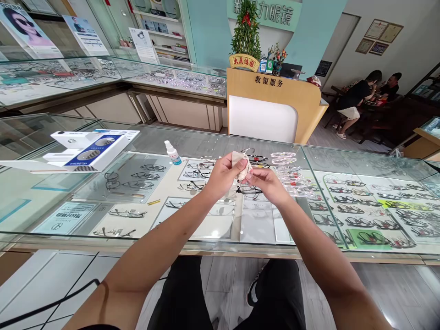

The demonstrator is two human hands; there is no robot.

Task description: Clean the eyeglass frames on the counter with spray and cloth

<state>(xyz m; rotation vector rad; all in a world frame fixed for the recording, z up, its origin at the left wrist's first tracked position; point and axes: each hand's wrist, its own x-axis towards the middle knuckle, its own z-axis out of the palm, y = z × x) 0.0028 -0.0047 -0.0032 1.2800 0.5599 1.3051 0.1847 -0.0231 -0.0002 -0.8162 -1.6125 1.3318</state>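
A beige cleaning cloth (pixel 239 161) is bunched over part of a pair of eyeglasses, whose thin temple (pixel 250 150) shows above it. My left hand (pixel 225 173) is closed on the cloth, thumb pressed over its front. Close beside it, my right hand (pixel 266 182) pinches the eyeglasses at the cloth's lower right edge; the fingers and cloth hide most of them. Both hands are above the glass counter (pixel 206 231). On the counter top to the left stands a small spray bottle (pixel 173 153) with a white cap and blue-tinted lower part.
Rows of spectacle frames (pixel 350 199) lie beneath the counter glass. An open white and blue box (pixel 92 151) sits at the left. Beyond are a wooden cashier desk (pixel 275 103) with a plant (pixel 246 32) and more display cases (pixel 172 85). Two people sit at the far right.
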